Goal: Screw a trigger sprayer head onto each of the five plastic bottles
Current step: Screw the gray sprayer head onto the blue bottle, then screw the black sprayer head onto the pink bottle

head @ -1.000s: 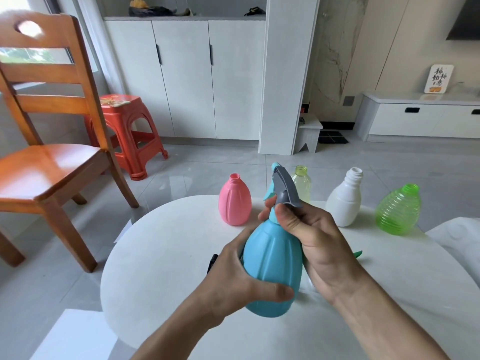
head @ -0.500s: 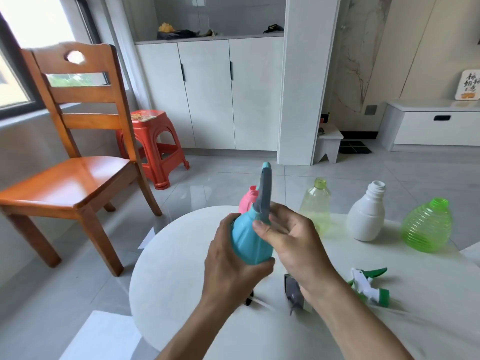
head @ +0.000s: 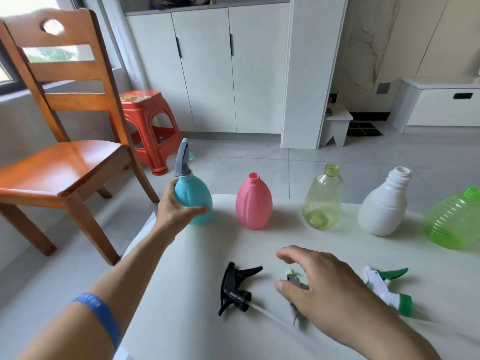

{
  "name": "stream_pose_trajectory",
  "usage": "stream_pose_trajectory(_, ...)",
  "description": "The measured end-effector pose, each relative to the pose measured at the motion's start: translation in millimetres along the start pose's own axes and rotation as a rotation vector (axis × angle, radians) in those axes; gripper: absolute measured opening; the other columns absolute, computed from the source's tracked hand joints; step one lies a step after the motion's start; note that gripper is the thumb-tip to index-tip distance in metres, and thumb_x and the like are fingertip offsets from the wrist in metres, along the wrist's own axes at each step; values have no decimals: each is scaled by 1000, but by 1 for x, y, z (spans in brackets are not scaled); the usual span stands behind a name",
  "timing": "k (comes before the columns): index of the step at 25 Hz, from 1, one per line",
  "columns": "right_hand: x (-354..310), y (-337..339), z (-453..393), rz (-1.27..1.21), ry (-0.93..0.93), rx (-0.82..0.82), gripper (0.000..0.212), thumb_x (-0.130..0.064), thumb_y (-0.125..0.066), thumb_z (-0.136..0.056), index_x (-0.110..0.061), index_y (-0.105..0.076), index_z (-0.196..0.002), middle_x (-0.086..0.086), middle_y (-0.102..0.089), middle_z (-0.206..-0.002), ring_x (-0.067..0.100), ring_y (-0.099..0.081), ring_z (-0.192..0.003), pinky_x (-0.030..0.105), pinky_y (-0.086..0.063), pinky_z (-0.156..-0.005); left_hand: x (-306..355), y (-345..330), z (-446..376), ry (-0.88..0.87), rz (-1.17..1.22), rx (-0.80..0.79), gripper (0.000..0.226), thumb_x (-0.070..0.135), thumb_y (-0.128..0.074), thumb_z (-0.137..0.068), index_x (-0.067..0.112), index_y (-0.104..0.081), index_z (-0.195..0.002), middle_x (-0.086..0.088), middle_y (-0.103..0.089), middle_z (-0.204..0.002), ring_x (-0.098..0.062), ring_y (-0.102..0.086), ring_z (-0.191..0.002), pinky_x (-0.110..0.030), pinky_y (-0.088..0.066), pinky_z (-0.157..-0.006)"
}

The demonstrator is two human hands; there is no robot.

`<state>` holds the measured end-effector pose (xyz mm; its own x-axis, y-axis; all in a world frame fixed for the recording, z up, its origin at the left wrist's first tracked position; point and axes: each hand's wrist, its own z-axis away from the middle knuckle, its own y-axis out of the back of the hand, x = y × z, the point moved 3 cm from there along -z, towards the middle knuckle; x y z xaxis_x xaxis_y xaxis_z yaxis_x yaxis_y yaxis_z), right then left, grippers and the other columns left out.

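Observation:
My left hand (head: 174, 207) grips the blue bottle (head: 195, 201), which stands at the table's far left edge with a grey trigger sprayer (head: 182, 159) screwed on. To its right stand a pink bottle (head: 254, 203), a clear yellow-green bottle (head: 322, 199), a white bottle (head: 385, 206) and a ribbed green bottle (head: 455, 222), all with bare necks. My right hand (head: 319, 284) hovers over a grey-green sprayer head (head: 294, 279), fingers spread and curved, partly hiding it. A black sprayer head (head: 235, 289) lies to its left, a white-and-green one (head: 388, 285) to its right.
The round white table (head: 181, 294) carries everything. A wooden chair (head: 62, 157) stands close on the left, with a red plastic stool (head: 148, 120) behind it. White cabinets (head: 215, 74) and a pillar (head: 311, 74) line the far wall.
The blue bottle went from mid-air in both hands down to the table's far left. My right hand let go of it and dropped over the loose sprayer heads.

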<state>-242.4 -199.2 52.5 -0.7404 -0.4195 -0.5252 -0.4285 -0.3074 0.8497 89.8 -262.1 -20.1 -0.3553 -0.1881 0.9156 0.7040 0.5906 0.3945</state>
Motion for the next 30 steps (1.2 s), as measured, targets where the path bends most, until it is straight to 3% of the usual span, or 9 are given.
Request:
stream_pose_trajectory(5, 1, -5, -6, 84, -4, 8, 45, -52, -51, -91, -41, -44, -134, -19, -60, -127, 9, -51, -118, 28, -38, -84, -19, -7, -12, 30, 44, -71, 89, 33, -89, -40, 42, -46, -118, 10, -60, -103, -8, -61, -96, -20, -49, -63)
stream_pose_trajectory(9, -6, -18, -15, 96, 17, 26, 39, -46, -54, -90, -38, -50, -128, -16, -63, -123, 12, -56, -112, 26, -33, -75, -34, 0, 8, 140, 18, -105, 120, 29, -93, -41, 29, -33, -145, -4, -54, -132, -24, -56, -117, -40, -49, -99)
stream_pose_trajectory(11, -17, -37, -22, 169, 74, 54, 33, -41, -53, -90, -29, -55, -120, -9, -65, -119, 18, -56, -109, 31, -39, -78, -38, 8, 25, 226, -27, -122, 122, 19, -95, -50, 24, -28, -152, -11, -44, -147, -26, -46, -131, -38, -41, -106)
stream_pose_trajectory(14, -33, -84, -27, 359, 161, 14, 25, -32, -55, -89, -20, -56, -112, 2, -64, -116, 28, -52, -112, 41, -38, -89, -36, 23, 61, 293, -131, -103, 102, 12, -91, -63, 19, -37, -149, -12, -44, -148, -27, -47, -131, -35, -43, -99)
stream_pose_trajectory(17, -38, -111, -29, 407, 191, 0, 27, -14, -57, -86, -19, -53, -112, 5, -65, -113, 28, -49, -112, 39, -35, -88, -16, 38, 98, 169, -181, -55, 51, 15, -81, -73, 23, -63, -121, -2, -68, -119, -16, -67, -99, -25, -54, -70)
stream_pose_trajectory(20, -35, -100, -29, 109, 126, 113, 22, -17, -61, -84, -22, -60, -105, -4, -65, -92, 23, -53, -107, 33, -39, -86, 9, 45, 117, 17, -163, -117, 26, 12, -74, -80, 25, -70, -101, 4, -75, -93, -11, -72, -85, -18, -51, -61)
stream_pose_trajectory(23, -21, -48, -32, -605, -5, 203, 14, -16, -74, -81, -20, -70, -94, -4, -75, -89, 14, -66, -94, 28, -50, -82, 31, 30, 116, 0, -54, -155, 29, 7, -73, -82, 21, -69, -106, 1, -75, -94, -15, -72, -87, -24, -53, -67)
stream_pose_trajectory(26, 6, 11, -27, -1235, -29, 215, 19, -13, -77, -79, -16, -72, -96, 7, -78, -101, 13, -67, -88, 27, -47, -77, 55, -2, 102, 85, 314, -71, 33, 7, -74, -80, 23, -68, -108, -2, -74, -103, -17, -69, -96, -29, -53, -76)
stream_pose_trajectory(30, 41, 49, -12, -1500, -45, 451, 32, -27, -72, -72, -27, -70, -104, 0, -75, -117, 10, -67, -103, 37, -40, -88, 70, -66, 73, 55, 326, -154, 81, 32, -81, -59, 33, -48, -133, 6, -57, -125, -17, -56, -114, -25, -45, -80)
